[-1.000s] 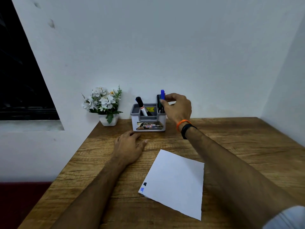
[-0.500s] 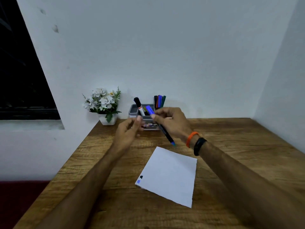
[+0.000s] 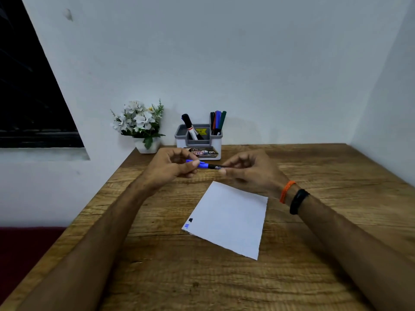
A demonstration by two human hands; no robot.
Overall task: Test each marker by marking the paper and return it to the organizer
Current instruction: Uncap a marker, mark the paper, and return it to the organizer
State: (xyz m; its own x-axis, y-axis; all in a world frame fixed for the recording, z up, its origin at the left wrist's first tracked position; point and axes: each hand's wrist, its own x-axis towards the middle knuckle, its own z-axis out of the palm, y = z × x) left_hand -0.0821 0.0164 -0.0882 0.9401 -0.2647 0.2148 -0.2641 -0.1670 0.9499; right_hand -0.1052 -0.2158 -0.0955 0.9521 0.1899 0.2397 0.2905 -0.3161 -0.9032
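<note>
Two hands hold one blue marker (image 3: 207, 165) flat in the air, just in front of the organizer (image 3: 198, 144). The left hand (image 3: 173, 167) pinches the blue cap end. The right hand (image 3: 249, 170) pinches the black end. The paper (image 3: 231, 218) lies on the table (image 3: 314, 254), nearer than the organizer.

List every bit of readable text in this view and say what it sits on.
"OP": white letters on the organizer's front sticker, cut off at the edge; the rest is blurred.
Yellow tag inside the organizer: print too small to read.
Thick black marker's label: unreadable.
Blue-capped marker's barrel print: unreadable.
</note>
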